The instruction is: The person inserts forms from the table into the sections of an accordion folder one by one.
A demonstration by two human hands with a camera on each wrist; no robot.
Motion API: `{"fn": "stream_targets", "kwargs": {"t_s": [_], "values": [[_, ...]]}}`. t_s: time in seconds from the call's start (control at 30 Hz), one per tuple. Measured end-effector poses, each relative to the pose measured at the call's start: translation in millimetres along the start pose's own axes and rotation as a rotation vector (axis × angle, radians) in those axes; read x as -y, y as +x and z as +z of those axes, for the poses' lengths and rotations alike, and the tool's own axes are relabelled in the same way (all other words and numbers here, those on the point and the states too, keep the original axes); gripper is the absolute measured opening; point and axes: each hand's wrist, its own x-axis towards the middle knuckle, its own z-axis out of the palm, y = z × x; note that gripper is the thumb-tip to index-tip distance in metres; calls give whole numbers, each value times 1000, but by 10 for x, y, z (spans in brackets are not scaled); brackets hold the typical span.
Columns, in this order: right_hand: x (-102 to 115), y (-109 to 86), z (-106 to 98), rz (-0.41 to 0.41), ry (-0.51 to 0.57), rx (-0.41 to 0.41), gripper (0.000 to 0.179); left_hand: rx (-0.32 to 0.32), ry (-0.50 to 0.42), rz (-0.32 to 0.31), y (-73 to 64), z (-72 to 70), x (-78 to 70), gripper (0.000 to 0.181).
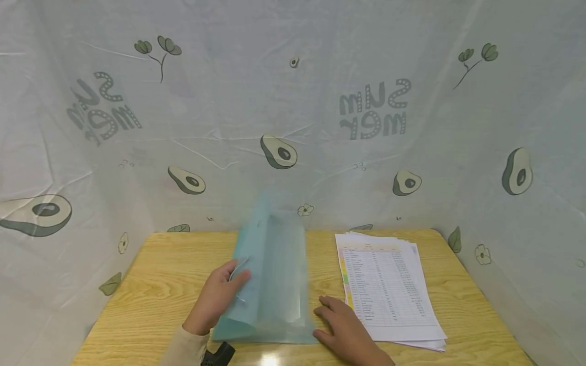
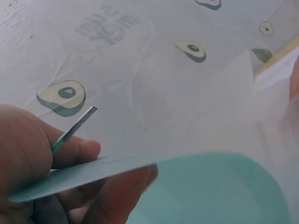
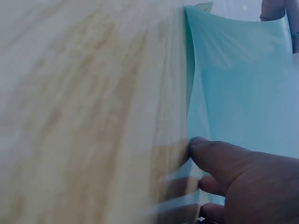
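Note:
On the table stands a translucent light-blue folder, partly opened, its cover raised and bent over to the left. My left hand pinches that cover between thumb and fingers. A thin cord with a metal tip sticks out by the left fingers in the left wrist view. My right hand lies low at the folder's right edge, fingers loosely spread. In the right wrist view, the right thumb touches the folder's lower edge. A stack of printed papers lies just right of that hand.
The wooden table ends at a pale curtain printed with avocados, which encloses the back and both sides. Colored tabs show along the papers' left edge. A dark band circles the left wrist.

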Motion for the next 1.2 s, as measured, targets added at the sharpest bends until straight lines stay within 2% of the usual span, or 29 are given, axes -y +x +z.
{"fn": "stream_targets", "kwargs": {"t_s": [0.2,0.33,0.5,0.67,0.8,0.87,1.0,1.2], "values": [[-18,-14,-9,-26,-45,6,44,-1,1,-2,1,52,4,51],[-52,-49,-75,-7,-9,-25,34,-27,-8,-7,-19,71,12,49],[-182,-76,-243,99,54,-104,25,-67,-42,4,-32,104,13,47],[-412,-84,-480,213,72,-143,25,-69,-67,28,-45,122,15,50],[-634,-97,-722,390,143,-113,26,-61,-121,19,-64,113,1,49],[-768,-111,-849,447,171,-98,30,-53,-151,6,-63,107,2,47],[-1055,-163,-1043,524,178,-80,38,-46,-159,-10,-59,88,0,47],[-1386,-240,-1187,599,106,-51,49,-45,-134,-18,-79,66,-1,49]]}}
